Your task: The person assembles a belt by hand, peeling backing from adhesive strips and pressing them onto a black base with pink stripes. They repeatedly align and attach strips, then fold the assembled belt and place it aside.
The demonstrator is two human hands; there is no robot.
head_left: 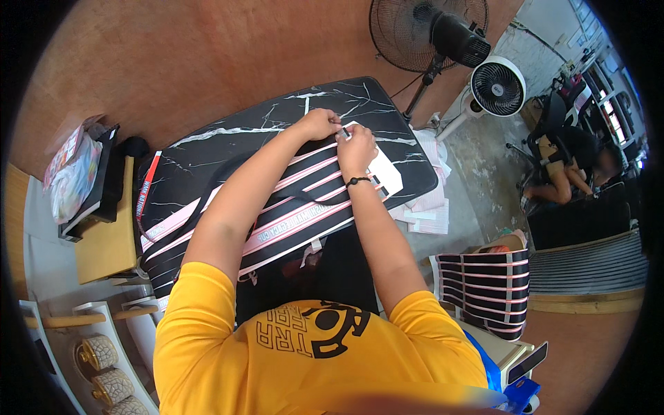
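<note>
While I watch from above, my left hand [317,124] and right hand [356,149] meet at the far side of the black marble table [228,142], fingers [339,131] of both pinched on a small white strip [349,129], though it is too small to be sure of the grip. Beneath the fingers lies a white sheet [387,173]; nearer me, black-and-pink striped sheets [277,221] run under my forearms. Beyond the fingers stand a black fan [429,34] and white fan [498,86]; rightward, more striped sheets [484,283].
</note>
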